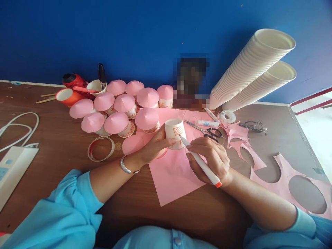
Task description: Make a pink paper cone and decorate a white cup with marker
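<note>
A white paper cup [171, 125], upside down, is held in my left hand [153, 147], with the thumb across its front and the fingers behind it. Orange-red lines on its side form a striped shape and some strokes lower down. My right hand [211, 159] grips a white marker [202, 164] with an orange end; its tip is at the drawing on the cup. Below both hands lies a sheet of pink paper [176, 183]. Beside my left wrist is a pink paper disc [132, 143], partly covered by the hand.
Several decorated cups with pink cone tops [147, 119] stand at the back left. Tall cup stacks [249, 65] lean against the blue wall. Scissors [204, 131], a glue tube [207, 123], a clear tape roll [227, 117] and pink scraps [282, 173] lie right; a tape ring [101, 159] and power strip [18, 169] left.
</note>
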A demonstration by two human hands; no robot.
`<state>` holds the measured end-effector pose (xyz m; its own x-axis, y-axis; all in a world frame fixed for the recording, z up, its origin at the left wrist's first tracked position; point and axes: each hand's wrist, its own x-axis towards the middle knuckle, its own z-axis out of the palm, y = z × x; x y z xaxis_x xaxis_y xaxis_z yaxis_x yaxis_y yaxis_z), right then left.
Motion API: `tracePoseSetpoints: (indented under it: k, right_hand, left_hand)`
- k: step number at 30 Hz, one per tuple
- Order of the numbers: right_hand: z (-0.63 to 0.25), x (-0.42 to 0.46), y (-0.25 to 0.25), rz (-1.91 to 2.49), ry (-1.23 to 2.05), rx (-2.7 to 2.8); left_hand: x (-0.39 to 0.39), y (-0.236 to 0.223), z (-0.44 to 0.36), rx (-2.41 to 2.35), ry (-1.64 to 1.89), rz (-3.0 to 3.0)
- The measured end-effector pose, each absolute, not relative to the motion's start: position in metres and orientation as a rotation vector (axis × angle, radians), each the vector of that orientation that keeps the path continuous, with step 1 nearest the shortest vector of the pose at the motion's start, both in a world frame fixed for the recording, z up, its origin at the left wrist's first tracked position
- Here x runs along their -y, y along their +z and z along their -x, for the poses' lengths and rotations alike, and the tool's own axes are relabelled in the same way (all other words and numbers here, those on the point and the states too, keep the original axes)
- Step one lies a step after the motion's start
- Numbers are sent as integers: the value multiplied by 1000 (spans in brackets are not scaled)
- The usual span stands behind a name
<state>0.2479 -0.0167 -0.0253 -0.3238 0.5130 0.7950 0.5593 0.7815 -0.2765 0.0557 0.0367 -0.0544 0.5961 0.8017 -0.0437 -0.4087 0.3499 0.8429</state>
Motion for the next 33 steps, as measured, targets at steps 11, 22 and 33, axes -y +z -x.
tracePoseSetpoints:
  k: [11, 22, 33]
  right_hand:
    - [-248, 17, -26, 834, -64, 1961]
    - [-248, 17, -28, 879, -110, 1939]
    - [-249, 17, -31, 881, -83, 1948]
  left_hand:
    - [-38, -51, -56, -501, 786, -954]
    - [-36, -47, -56, -514, 754, -994]
    - [-35, -48, -56, -540, 744, -1001]
